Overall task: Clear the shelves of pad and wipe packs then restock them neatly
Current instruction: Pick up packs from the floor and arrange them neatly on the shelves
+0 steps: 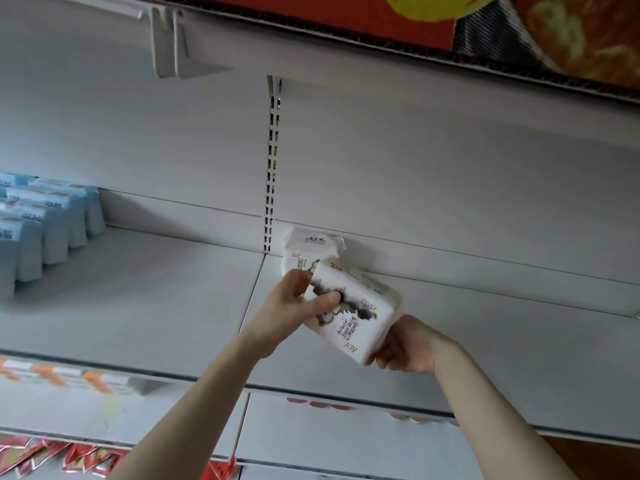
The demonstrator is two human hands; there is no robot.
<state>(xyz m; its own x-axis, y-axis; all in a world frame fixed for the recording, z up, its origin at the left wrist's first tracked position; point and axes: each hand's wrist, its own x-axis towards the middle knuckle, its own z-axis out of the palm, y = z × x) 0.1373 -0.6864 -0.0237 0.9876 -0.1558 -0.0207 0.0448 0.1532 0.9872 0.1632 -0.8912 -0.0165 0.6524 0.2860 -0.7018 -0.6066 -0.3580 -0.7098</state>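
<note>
A white pack with grey print [356, 313] hangs tilted just above the white shelf [485, 344], held between both hands. My left hand [294, 306] grips its upper left end, thumb across the printed face. My right hand [408, 344] holds its lower right end from beneath. Behind it a second white pack [308, 247] stands upright at the back of the shelf, next to the slotted upright post [273, 168]. Several light blue packs [45, 223] stand in rows at the shelf's far left.
A bare stretch of shelf lies between the blue packs and the white ones, and more to the right. A shelf above carries a red and yellow carton [381, 15]. Price labels [52, 372] line the shelf's front edge; red packets [69, 455] show below.
</note>
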